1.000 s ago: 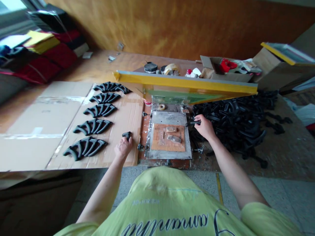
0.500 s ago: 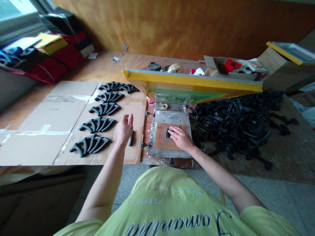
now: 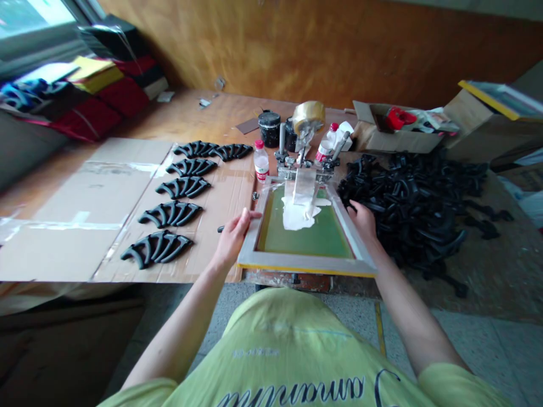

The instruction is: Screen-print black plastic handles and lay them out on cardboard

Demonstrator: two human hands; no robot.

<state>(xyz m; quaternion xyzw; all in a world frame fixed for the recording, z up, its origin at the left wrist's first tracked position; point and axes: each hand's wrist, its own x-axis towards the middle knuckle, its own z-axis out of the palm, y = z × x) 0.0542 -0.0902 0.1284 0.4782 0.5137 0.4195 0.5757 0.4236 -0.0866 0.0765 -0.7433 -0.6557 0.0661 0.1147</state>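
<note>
A screen printing frame (image 3: 250, 240) lies lowered in front of me, its green mesh (image 3: 305, 243) facing up. My left hand (image 3: 235, 233) is closed at the frame's left side, the fingertips on its rim. On the opposite side my right hand (image 3: 363, 221) holds the right rim, its fingers partly hidden. White ink (image 3: 298, 216) is pooled on the far half of the mesh, with a pale squeegee (image 3: 304, 187) standing in it. Beyond it is the metal hinge clamp (image 3: 297, 167). The base plate and the small black part on it are hidden under the frame.
Left, curved black handles (image 3: 156, 249) lie in fanned rows on cardboard (image 3: 110, 226). A big pile of black parts (image 3: 407, 209) covers the right side. Behind stand a bottle (image 3: 262, 163), an ink tub (image 3: 269, 130), a tape roll (image 3: 309, 116) and an open box (image 3: 399, 135).
The raised frame has swung down over the base plate. My right hand has left the small black part for the right rim; my left hand has moved right to the left rim.
</note>
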